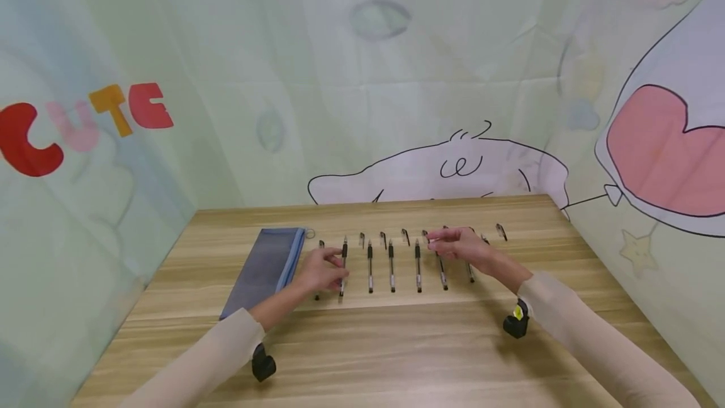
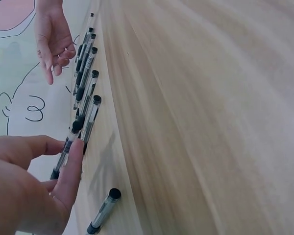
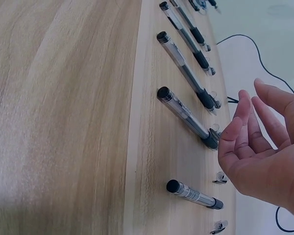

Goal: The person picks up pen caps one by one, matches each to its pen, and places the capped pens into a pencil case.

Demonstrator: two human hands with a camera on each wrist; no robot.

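My left hand [image 1: 324, 269] pinches a clear gel pen [image 1: 344, 250] between thumb and fingers. In the left wrist view this black-ended pen [image 2: 68, 147] leans in its grasp, partly covered by the fingers. My right hand [image 1: 461, 247] hangs over the right part of the row of uncapped pens. Its fingers are loosely bent in the right wrist view, with nothing between them, close to an uncapped pen [image 3: 186, 115] and a pen cap [image 3: 220, 177]. Several pens, such as this pen [image 1: 418, 266], lie side by side. Loose black caps, like this cap [image 1: 382, 239], lie behind them.
A grey-blue zippered pouch [image 1: 257, 269] lies left of the pens on the wooden table [image 1: 385, 351]. Behind the table hangs a printed cloth [image 1: 272, 80]. One cap [image 1: 501, 232] lies farthest right.
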